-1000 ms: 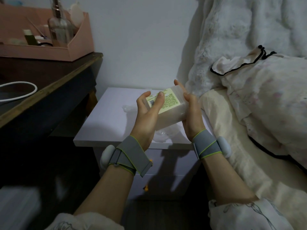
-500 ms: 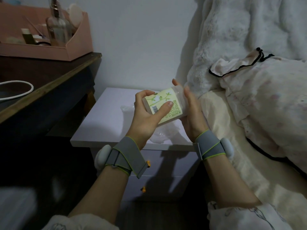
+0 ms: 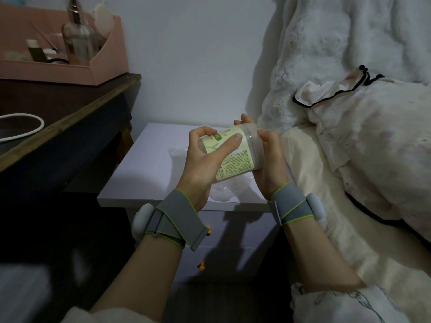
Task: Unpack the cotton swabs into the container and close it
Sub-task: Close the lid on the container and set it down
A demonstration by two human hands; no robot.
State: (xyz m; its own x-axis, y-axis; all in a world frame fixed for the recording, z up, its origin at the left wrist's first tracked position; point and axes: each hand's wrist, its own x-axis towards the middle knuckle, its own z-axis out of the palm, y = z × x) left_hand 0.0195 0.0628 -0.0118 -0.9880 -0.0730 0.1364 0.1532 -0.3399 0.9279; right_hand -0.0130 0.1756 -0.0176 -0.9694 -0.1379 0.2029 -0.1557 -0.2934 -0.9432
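I hold a clear round container of cotton swabs (image 3: pixel 235 159) with a pale green and yellow label, tilted on its side above the white nightstand (image 3: pixel 149 169). My left hand (image 3: pixel 205 164) grips its left end, thumb laid across the label. My right hand (image 3: pixel 268 159) curls round its clear right end, fingertips over the far rim. White swabs show through the clear wall. Crumpled clear plastic wrapping (image 3: pixel 224 192) lies on the nightstand just below my hands, and another piece of clear wrapping (image 3: pixel 177 152) lies further back.
A dark wooden desk (image 3: pixel 70 117) stands at the left with a pink organiser tray (image 3: pixel 102 66) holding a glass bottle (image 3: pixel 78 40). A white cable (image 3: pixel 21 129) loops on the desk. A bed with blankets (image 3: pixel 361 148) fills the right side.
Both hands have turned the container round between them, so the barcode side went out of view and the printed text faces up. It stays above the nightstand.
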